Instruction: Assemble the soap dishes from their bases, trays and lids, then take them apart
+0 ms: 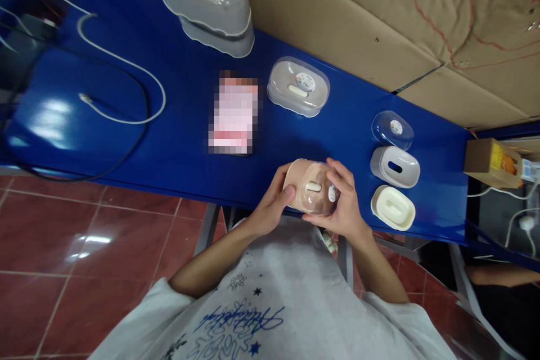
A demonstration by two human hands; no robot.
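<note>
Pink box [296, 173]: head view, at the near edge of the blue table [185, 118], left end grasped by the left hand [272, 201].
Clear cover [316, 202]: over the box's right part, clasped by the right hand [349, 207].
Likely mishap: smooth plastic could slip from loose fingertips, dropping floorward off the edge.
Right side: cream tray [407, 216], pale sleeve [411, 171], clear lid [382, 126]; the tray may obstruct rightward movement.
Far side: lidded container [278, 87].

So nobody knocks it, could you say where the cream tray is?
In the head view, the cream tray is on the blue table, right of the right hand, below the slotted box.
</note>
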